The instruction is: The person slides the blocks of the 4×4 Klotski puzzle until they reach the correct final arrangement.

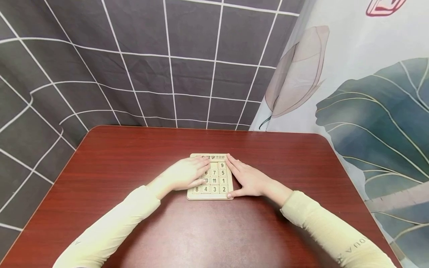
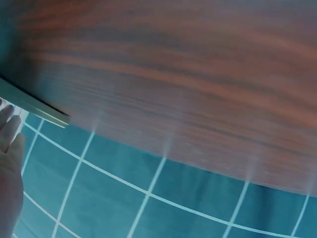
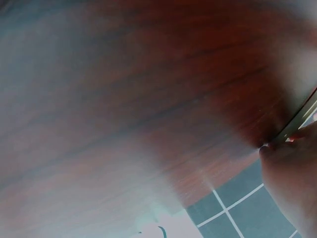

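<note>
A pale number sliding puzzle (image 1: pixel 215 196) lies flat on the table, with dark characters along its top border and numbered tiles in rows. Over its left side lies my left hand (image 1: pixel 186 174), fingers extended across the tiles and hiding several of them. The slot left of the 9 tile (image 1: pixel 222 165) looks vacant. My right hand (image 1: pixel 251 180) rests against the right edge, its straight fingers near the top corner and its thumb at the bottom corner. In the left wrist view, part of the left hand (image 2: pixel 10 173) appears beside the puzzle's edge (image 2: pixel 34 105); the right wrist view shows the right hand (image 3: pixel 294 171) touching the frame.
The puzzle sits on a reddish-brown wooden table (image 1: pixel 134 149) with rounded far corners. Behind it hangs a dark grey cloth (image 1: pixel 140 33) with white grid lines. A white curtain (image 1: pixel 352 44) with large leaf prints hangs at the right.
</note>
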Action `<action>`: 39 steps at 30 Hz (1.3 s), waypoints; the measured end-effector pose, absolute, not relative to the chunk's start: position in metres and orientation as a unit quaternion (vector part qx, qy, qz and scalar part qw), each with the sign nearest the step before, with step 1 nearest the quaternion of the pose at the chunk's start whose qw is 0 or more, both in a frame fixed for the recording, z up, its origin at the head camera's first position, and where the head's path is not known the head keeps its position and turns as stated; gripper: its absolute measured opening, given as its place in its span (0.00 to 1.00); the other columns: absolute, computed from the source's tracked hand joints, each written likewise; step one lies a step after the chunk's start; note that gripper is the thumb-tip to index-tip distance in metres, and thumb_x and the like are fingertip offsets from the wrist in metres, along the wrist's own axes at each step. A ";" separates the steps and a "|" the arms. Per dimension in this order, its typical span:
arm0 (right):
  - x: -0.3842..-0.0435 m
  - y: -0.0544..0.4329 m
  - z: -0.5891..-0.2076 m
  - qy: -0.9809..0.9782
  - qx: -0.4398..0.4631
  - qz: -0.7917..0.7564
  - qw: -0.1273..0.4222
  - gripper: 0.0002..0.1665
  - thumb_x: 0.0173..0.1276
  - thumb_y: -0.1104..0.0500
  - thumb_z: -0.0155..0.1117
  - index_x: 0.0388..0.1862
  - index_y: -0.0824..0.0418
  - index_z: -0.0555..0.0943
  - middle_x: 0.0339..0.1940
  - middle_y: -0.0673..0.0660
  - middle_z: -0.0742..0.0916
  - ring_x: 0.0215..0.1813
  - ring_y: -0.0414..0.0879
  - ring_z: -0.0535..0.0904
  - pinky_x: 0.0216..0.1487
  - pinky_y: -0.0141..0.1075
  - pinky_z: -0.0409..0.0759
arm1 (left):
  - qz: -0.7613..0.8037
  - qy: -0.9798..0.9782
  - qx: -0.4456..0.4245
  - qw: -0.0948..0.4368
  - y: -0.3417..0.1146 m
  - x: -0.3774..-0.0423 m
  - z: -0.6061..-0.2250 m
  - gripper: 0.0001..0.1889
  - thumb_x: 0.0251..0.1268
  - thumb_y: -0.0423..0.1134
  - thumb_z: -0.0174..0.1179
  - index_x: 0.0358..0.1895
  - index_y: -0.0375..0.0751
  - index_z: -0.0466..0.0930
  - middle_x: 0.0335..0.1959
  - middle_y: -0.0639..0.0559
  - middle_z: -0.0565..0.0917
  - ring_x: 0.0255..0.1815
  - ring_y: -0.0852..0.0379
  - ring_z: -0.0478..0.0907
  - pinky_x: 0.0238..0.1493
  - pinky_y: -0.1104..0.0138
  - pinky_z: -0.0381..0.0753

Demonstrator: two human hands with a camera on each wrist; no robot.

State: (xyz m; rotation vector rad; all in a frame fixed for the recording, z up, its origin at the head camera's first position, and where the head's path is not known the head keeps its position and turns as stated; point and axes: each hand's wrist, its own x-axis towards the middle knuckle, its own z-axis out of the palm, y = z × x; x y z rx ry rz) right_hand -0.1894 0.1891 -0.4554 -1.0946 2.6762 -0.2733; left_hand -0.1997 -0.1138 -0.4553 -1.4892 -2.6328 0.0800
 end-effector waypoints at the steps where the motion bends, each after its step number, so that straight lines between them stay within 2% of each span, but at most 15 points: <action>1: -0.189 0.189 -0.455 0.915 -0.374 -0.094 0.119 0.73 0.65 0.27 0.70 0.88 0.68 0.47 0.91 0.65 0.49 0.89 0.63 0.55 0.85 0.57 0.65 | 0.024 -0.868 -0.492 0.063 -0.116 -0.199 -0.455 0.32 0.80 0.56 0.55 0.74 0.35 0.75 0.75 0.40 0.78 0.78 0.45 0.75 0.82 0.55 0.71; 10: -0.189 0.189 -0.452 0.914 -0.379 -0.092 0.115 0.72 0.64 0.28 0.71 0.88 0.69 0.48 0.90 0.66 0.50 0.87 0.65 0.57 0.85 0.57 0.65 | 0.014 -0.865 -0.495 0.082 -0.124 -0.191 -0.450 0.30 0.79 0.54 0.58 0.70 0.33 0.79 0.71 0.40 0.82 0.75 0.44 0.78 0.80 0.54 0.73; 16: -0.188 0.188 -0.451 0.913 -0.379 -0.092 0.117 0.72 0.65 0.28 0.71 0.87 0.70 0.48 0.90 0.67 0.50 0.87 0.65 0.57 0.85 0.57 0.65 | 0.016 -0.867 -0.492 0.076 -0.115 -0.190 -0.449 0.30 0.79 0.54 0.57 0.71 0.34 0.78 0.72 0.40 0.81 0.75 0.45 0.77 0.80 0.55 0.74; 24: -0.188 0.188 -0.450 0.913 -0.382 -0.089 0.115 0.72 0.65 0.29 0.71 0.87 0.70 0.49 0.90 0.67 0.51 0.87 0.66 0.58 0.85 0.56 0.65 | 0.036 -0.867 -0.494 0.053 -0.099 -0.192 -0.452 0.32 0.82 0.56 0.53 0.75 0.35 0.74 0.76 0.41 0.78 0.79 0.46 0.74 0.83 0.56 0.69; 29: -0.188 0.188 -0.449 0.913 -0.381 -0.090 0.118 0.72 0.65 0.28 0.70 0.87 0.70 0.48 0.90 0.67 0.51 0.87 0.65 0.57 0.86 0.56 0.64 | 0.019 -0.870 -0.490 0.061 -0.114 -0.189 -0.452 0.32 0.81 0.56 0.54 0.75 0.36 0.74 0.76 0.42 0.78 0.79 0.47 0.74 0.83 0.56 0.70; 39: -0.189 0.189 -0.453 0.914 -0.378 -0.096 0.116 0.73 0.64 0.28 0.71 0.88 0.68 0.47 0.91 0.66 0.50 0.88 0.64 0.55 0.86 0.57 0.64 | 0.008 -0.883 -0.461 0.085 -0.156 -0.180 -0.456 0.30 0.77 0.52 0.61 0.71 0.33 0.78 0.73 0.40 0.80 0.76 0.44 0.77 0.81 0.55 0.72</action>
